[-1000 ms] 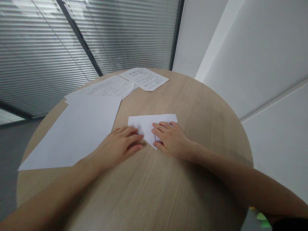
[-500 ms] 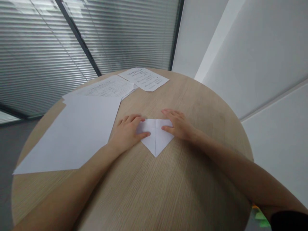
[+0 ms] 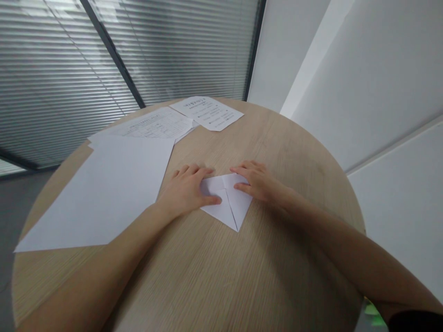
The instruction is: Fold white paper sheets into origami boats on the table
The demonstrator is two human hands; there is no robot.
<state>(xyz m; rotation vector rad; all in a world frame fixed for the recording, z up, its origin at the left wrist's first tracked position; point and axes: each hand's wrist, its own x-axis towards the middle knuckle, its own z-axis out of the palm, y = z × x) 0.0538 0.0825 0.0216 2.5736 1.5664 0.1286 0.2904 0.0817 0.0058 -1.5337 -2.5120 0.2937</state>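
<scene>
I'm seeing a folded paper (image 3: 230,196) lying just right of the big white sheet (image 3: 104,189). The left hand (image 3: 183,191) is holding its side nearest that sheet, the right hand (image 3: 260,183) its far side.

Left hand (image 3: 183,192) and right hand (image 3: 259,182): two in all, at centre, attached to two forearms (image 3: 321,235) entering from the lower left and lower right. Folded paper (image 3: 236,199): one, between the hands, with two flaps meeting at one seam. Blank sheet (image 3: 110,193): one upper face visible, at left. Printed sheets (image 3: 209,114): two faces visible, upper centre and upper left; any sheets lying beneath cannot be counted. Table (image 3: 207,281): one, spanning the lower frame. Blinds (image 3: 194,50): two panels, upper left and top centre, separated by one dark bar (image 3: 115,55). Black cuff (image 3: 415,321): one, lower right corner. Green items (image 3: 374,314): lower right, too blurred to count.
</scene>
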